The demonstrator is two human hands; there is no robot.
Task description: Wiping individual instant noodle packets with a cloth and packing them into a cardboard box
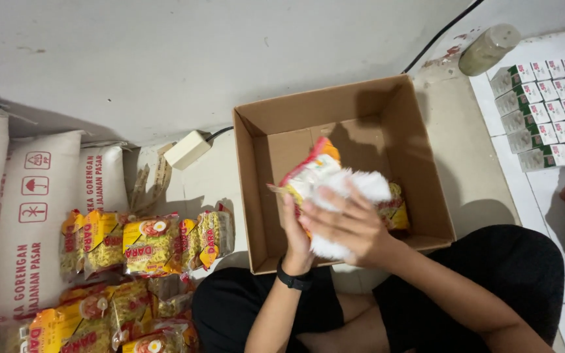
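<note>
My left hand (pixel 293 233) grips a yellow and red noodle packet (pixel 308 171) from below, holding it over the front of an open cardboard box (pixel 259 189). My right hand (pixel 350 225) presses a white cloth (pixel 354 189) against that packet's face. Another yellow packet (pixel 397 209) lies inside the box at the lower right. A black band sits on my left wrist.
Several more noodle packets (pixel 148 245) are stacked on the floor at the left, beside white sacks (pixel 31 216). Small green and white cartons (pixel 547 111) stand in rows at the right, near a lying bottle (pixel 488 49). A white power adapter (pixel 188 149) rests by the wall.
</note>
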